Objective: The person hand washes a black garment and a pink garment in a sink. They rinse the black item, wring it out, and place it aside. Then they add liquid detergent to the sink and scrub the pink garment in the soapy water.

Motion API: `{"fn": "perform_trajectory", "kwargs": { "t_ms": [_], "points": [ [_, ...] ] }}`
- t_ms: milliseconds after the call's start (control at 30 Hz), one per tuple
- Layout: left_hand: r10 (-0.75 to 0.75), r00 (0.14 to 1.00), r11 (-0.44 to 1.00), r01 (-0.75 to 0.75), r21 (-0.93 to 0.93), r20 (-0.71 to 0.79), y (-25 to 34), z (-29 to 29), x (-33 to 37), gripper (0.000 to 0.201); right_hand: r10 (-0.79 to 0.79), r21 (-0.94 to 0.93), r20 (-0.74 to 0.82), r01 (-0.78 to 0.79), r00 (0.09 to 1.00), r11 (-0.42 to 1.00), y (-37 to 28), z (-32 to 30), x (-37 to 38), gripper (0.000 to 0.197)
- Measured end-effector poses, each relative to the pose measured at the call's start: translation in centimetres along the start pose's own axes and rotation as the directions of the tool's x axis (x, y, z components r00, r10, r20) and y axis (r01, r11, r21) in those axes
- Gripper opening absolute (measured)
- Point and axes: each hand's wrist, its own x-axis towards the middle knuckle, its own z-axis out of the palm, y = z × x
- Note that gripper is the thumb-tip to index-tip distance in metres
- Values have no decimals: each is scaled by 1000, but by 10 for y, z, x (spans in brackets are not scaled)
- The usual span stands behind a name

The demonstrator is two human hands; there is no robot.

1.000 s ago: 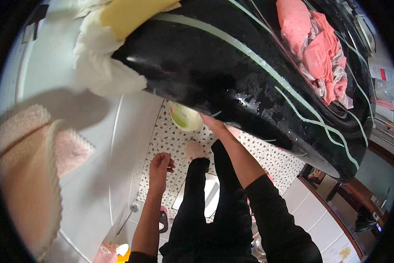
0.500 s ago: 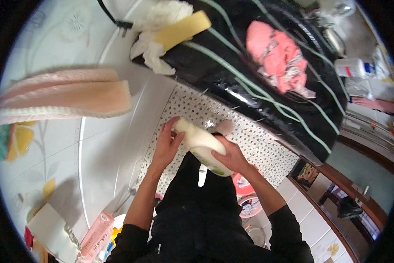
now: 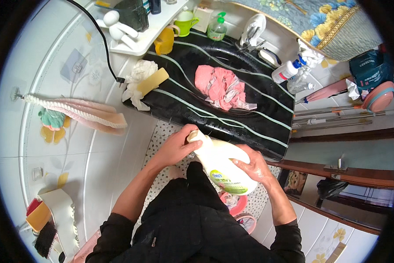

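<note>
In front of my body I hold a cream detergent bottle (image 3: pixel 232 166) with a green label, tilted so its neck points up and left. My left hand (image 3: pixel 179 147) is closed round the cap at the top. My right hand (image 3: pixel 254 165) grips the bottle's handle and looks wet. Beyond the bottle, a crumpled pink cloth (image 3: pixel 221 87) lies in the black basin counter (image 3: pixel 186 103), which has pale green wavy stripes. A yellow bar (image 3: pixel 153 82) rests on a white crumpled cloth (image 3: pixel 140 76) at the counter's left end.
A green pump bottle (image 3: pixel 217 28), a yellow cup (image 3: pixel 165 40) and a green cup (image 3: pixel 186 23) stand at the back. The faucet (image 3: pixel 251 37) and a white bottle (image 3: pixel 287 70) are at the back right. Pink towels (image 3: pixel 87 114) hang left. Pink tubs (image 3: pixel 236 204) sit on the floor.
My view has shifted, showing more of the counter's back. The bottle has come nearer, its label now turned more toward me. Both hands keep their hold, the left still at the cap.
</note>
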Motion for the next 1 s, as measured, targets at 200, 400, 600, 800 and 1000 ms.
{"fn": "perform_trajectory", "kwargs": {
  "t_ms": [200,400,600,800,1000],
  "points": [
    [-131,962,963,181,201,-238,16,21,21,50,-183,-457,-47,142,982,878,-28,-10,-7,47],
    [-320,890,794,439,420,-326,44,20,40,57,-342,-685,14,259,939,681,-49,-20,5,48],
    [162,986,986,-160,-43,37,31,-3,41,56,-241,-577,-23,184,970,796,-64,-38,13,49],
    [126,978,922,-53,-383,169,23,-20,43,45,-157,-512,-24,123,987,850,-61,-44,20,48],
    [-194,976,879,218,425,-100,41,-19,60,35,-217,-563,-7,176,976,808,-63,-40,27,50]
  ]
}}
